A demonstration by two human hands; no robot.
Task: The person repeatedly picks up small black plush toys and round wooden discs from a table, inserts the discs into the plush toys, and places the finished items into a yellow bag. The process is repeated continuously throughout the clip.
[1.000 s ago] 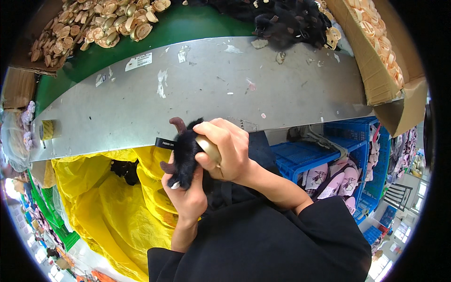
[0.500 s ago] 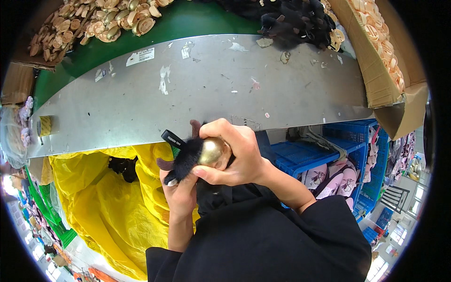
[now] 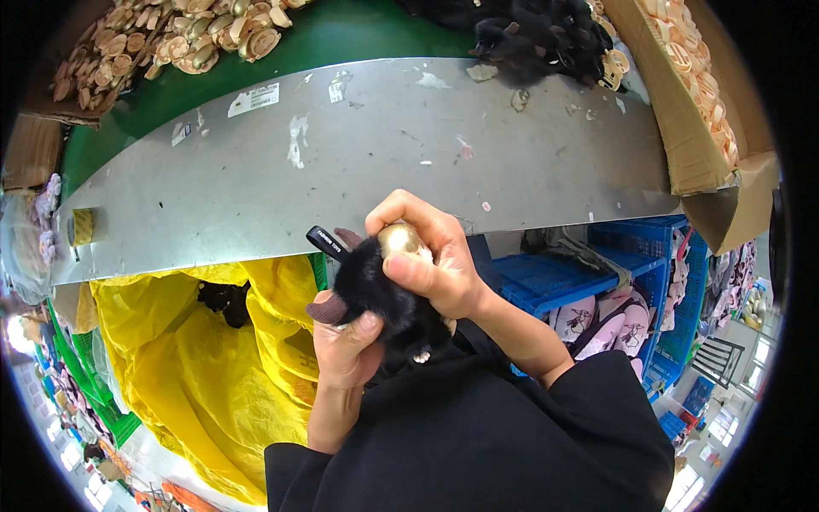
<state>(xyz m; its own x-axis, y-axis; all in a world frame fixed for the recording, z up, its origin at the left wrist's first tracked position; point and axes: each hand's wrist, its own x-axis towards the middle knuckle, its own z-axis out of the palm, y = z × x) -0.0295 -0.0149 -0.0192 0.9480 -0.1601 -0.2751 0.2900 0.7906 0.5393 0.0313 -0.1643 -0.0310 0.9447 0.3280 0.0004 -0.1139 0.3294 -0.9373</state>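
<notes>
Between my two hands is a small black plush toy (image 3: pixel 373 280) with brown ears and a black loop tag (image 3: pixel 328 242). My left hand (image 3: pixel 348 343) grips its lower left side, thumb pressed on the fur. My right hand (image 3: pixel 435 256) is closed around a shiny gold rounded piece (image 3: pixel 398 241), thumb and fingers on either side of it, against the toy's upper edge. Part of the gold piece is hidden by the fur and my thumb; I cannot tell how deep it sits. A small pale paw tip (image 3: pixel 421 357) shows at the toy's lower end.
A grey metal table edge (image 3: pixel 375 162) runs ahead, with a green surface (image 3: pixel 341 38) behind. Beige and gold plastic parts (image 3: pixel 196 38) pile at far left, black plush pieces (image 3: pixel 537 38) at far right beside a carton (image 3: pixel 674 119). A yellow bag (image 3: pixel 196 375) hangs left; blue crates (image 3: pixel 546 282) stand right.
The plush toy has turned and more of its black body now shows. The gold piece is less exposed. My right hand has moved slightly up, and my left hand has shifted right along the toy.
</notes>
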